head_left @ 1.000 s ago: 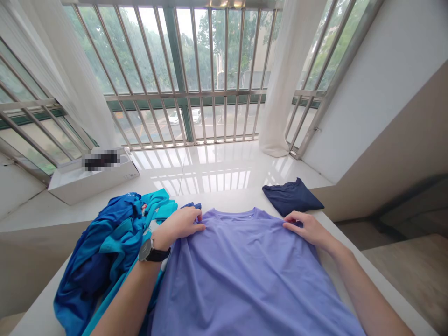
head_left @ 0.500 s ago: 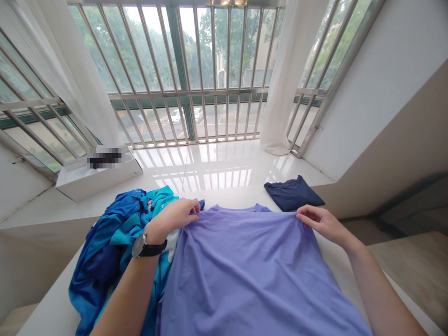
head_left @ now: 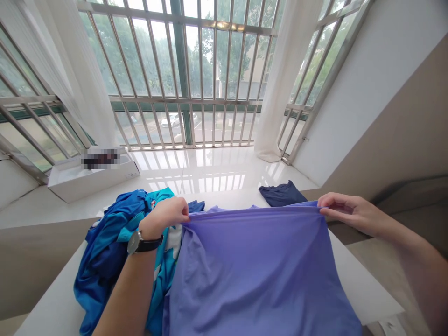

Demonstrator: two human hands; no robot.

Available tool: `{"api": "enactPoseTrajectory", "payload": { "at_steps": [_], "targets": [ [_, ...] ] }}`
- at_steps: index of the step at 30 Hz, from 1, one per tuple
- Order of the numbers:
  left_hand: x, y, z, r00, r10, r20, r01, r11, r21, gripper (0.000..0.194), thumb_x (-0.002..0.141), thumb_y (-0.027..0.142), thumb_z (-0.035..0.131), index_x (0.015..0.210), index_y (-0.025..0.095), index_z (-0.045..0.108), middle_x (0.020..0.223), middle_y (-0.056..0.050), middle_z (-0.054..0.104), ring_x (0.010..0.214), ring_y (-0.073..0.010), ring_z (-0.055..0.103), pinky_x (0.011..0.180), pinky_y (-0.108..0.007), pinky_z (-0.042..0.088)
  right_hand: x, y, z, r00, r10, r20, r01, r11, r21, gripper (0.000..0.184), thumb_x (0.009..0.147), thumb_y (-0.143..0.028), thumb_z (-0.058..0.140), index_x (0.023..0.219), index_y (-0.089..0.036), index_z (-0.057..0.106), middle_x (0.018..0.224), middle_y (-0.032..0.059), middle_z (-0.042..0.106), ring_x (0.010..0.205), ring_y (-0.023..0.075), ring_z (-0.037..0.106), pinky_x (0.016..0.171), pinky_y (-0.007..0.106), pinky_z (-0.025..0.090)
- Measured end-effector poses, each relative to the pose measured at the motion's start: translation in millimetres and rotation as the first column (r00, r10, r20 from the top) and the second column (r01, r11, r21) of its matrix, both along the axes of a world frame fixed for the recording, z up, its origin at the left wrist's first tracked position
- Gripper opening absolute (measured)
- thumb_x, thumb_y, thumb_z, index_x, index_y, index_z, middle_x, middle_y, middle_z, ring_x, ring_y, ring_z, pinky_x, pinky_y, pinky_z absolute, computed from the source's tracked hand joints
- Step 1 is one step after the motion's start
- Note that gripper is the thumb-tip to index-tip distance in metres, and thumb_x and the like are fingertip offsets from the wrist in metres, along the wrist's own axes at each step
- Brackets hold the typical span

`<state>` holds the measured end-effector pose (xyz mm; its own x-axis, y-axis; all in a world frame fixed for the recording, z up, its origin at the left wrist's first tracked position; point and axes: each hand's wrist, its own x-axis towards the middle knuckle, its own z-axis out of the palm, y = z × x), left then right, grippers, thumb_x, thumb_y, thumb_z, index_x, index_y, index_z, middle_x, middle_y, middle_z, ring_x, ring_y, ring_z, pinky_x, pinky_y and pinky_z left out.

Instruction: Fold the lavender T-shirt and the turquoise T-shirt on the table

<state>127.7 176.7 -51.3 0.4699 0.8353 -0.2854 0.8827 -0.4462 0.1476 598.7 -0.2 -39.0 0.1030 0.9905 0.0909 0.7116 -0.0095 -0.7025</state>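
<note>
A lavender T-shirt point(head_left: 255, 266) is stretched across the middle, its upper edge pulled into a nearly straight line. My left hand point(head_left: 170, 212), with a watch point(head_left: 135, 242) on its wrist, pinches that edge at the left. At the right end, my right hand point(head_left: 345, 210) grips the same edge between thumb and fingers, with the cloth raised there. Behind the edge, only bits of the neckline show. Beside my left arm lies a heap of blue and turquoise clothes point(head_left: 108, 247). A folded navy garment point(head_left: 283, 193) sits behind the shirt, partly covered by it.
The white table point(head_left: 360, 275) carries the clothes. A glossy white windowsill point(head_left: 196, 168) adjoins it, with a white box point(head_left: 94, 179) at the left. White curtains point(head_left: 271, 93) hang before the barred window point(head_left: 210, 107). A sloping wall point(head_left: 371, 70) rises at the right.
My right hand has moved right and slightly up, drawing the shirt's edge taut. My left hand has shifted slightly left. The view has tilted up a little.
</note>
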Motion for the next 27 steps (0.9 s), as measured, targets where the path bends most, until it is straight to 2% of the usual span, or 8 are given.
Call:
{"api": "enactPoseTrajectory", "payload": {
  "at_steps": [3,5,9,13,16,21,27],
  "targets": [
    [-4,-1,3.2,0.999,-0.009,0.037,0.01,1.0,-0.011,0.015,0.067,0.026,0.062,0.073,0.02,0.075,0.08,-0.005,0.074,0.074,-0.0203,0.065,0.052,-0.024,0.034,-1,-9,15.8,0.996,0.07,0.057,-0.066,0.995,-0.068,0.042,0.077,-0.064,0.068,0.072,-0.022,0.07,0.106,0.0101,0.068,0.098,0.0266,0.063,0.085,0.033,0.051],
    [-3,-2,3.6,0.999,-0.008,0.045,0.009,1.0,-0.017,0.015,0.066,0.023,0.063,0.073,0.02,0.075,0.078,-0.004,0.073,0.072,-0.0201,0.065,0.053,-0.024,0.035,-2,-10,14.6,0.984,0.054,0.168,-0.038,0.994,-0.102,0.048,0.075,-0.069,0.065,0.066,-0.022,0.069,0.112,0.012,0.067,0.105,0.0306,0.062,0.084,0.034,0.051],
    [-2,-2,-0.1,1.0,-0.014,0.013,0.015,0.999,-0.051,0.015,0.064,0.021,0.065,0.074,0.019,0.076,0.071,-0.004,0.071,0.068,-0.0199,0.063,0.055,-0.025,0.037,-10,-6,-11.9,0.933,0.093,0.349,-0.01,0.973,-0.232,0.051,0.071,-0.07,0.064,0.054,-0.022,0.059,0.103,0.0116,0.07,0.096,0.0326,0.065,0.069,0.034,0.05],
    [1,0,-5.3,1.0,-0.021,-0.02,0.019,0.996,-0.088,0.013,0.063,0.02,0.07,0.074,0.019,0.076,0.069,-0.002,0.071,0.064,-0.0183,0.062,0.055,-0.025,0.038,-26,-7,-47.3,0.912,0.184,0.368,-0.032,0.924,-0.382,0.04,0.076,-0.057,0.063,0.057,-0.022,0.057,0.072,0.0049,0.068,0.068,0.0227,0.062,0.06,0.031,0.044],
    [7,-1,-7.3,0.999,-0.017,-0.047,0.012,0.994,-0.104,0.013,0.061,0.021,0.074,0.074,0.021,0.077,0.073,-0.003,0.073,0.067,-0.0196,0.063,0.056,-0.026,0.04,-35,-11,-65.7,0.894,0.228,0.385,-0.043,0.9,-0.434,0.031,0.076,-0.049,0.063,0.06,-0.022,0.062,0.065,0.0026,0.066,0.059,0.0189,0.057,0.055,0.029,0.038],
    [13,-3,-8.6,0.997,-0.023,-0.071,0.016,0.994,-0.105,0.014,0.061,0.019,0.075,0.075,0.021,0.078,0.081,-0.005,0.076,0.073,-0.022,0.065,0.059,-0.027,0.042,-41,-18,-80.7,0.875,0.257,0.411,-0.044,0.886,-0.462,0.027,0.074,-0.043,0.065,0.057,-0.021,0.065,0.061,0.0027,0.064,0.056,0.0177,0.055,0.053,0.028,0.034],
    [9,-3,-6.2,0.996,-0.029,-0.081,0.021,0.995,-0.098,0.017,0.062,0.023,0.077,0.08,0.023,0.079,0.083,-0.003,0.076,0.075,-0.0219,0.066,0.06,-0.027,0.041,-51,-25,-91.0,0.911,0.247,0.33,-0.079,0.89,-0.448,0.028,0.068,-0.046,0.071,0.055,-0.023,0.065,0.062,0.0026,0.065,0.06,0.0191,0.059,0.055,0.028,0.04]
  ]
}}
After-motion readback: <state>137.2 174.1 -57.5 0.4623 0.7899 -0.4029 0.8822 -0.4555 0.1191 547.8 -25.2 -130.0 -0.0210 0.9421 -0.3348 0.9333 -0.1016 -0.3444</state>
